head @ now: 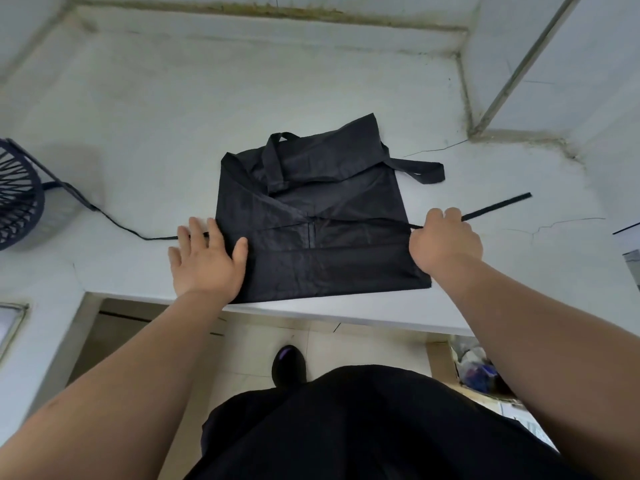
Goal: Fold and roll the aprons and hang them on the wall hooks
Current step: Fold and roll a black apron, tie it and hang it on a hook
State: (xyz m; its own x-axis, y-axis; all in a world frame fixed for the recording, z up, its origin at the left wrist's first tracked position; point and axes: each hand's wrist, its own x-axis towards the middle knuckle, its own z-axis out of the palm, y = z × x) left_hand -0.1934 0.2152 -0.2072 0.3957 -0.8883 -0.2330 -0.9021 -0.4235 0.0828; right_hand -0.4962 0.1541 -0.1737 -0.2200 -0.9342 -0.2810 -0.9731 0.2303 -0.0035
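Here is the pale countertop [311,81] spread wide in front of me, cracked in places, with grimy seams where it meets the wall at the back. Right in the middle of it, close to the near edge, lies the black apron [329,265], folded into a rough square and flat on the surface. Its bib is turned down across the top, and the neck loop [273,161] rests on the folded cloth.

Off at the left edge sits a dark blue slatted basket [17,199], well apart from the apron.

My left hand [204,261] is down flat, with the fingers straight and spread. The thumb is on the apron's left edge and the palm presses the counter just beside it. My right hand [445,240] sits at the apron's right edge, fingers curled in tight around the right tie [498,206]. That tie runs out straight from my fist, off to the right across the counter.

The left tie [121,225] slips out from under my left fingers and trails away in a loose curve towards the basket. A shorter band [422,169] lies doubled over by the apron's upper right corner.

Down below the counter edge, one black shoe [289,365] shows on the tiled floor.
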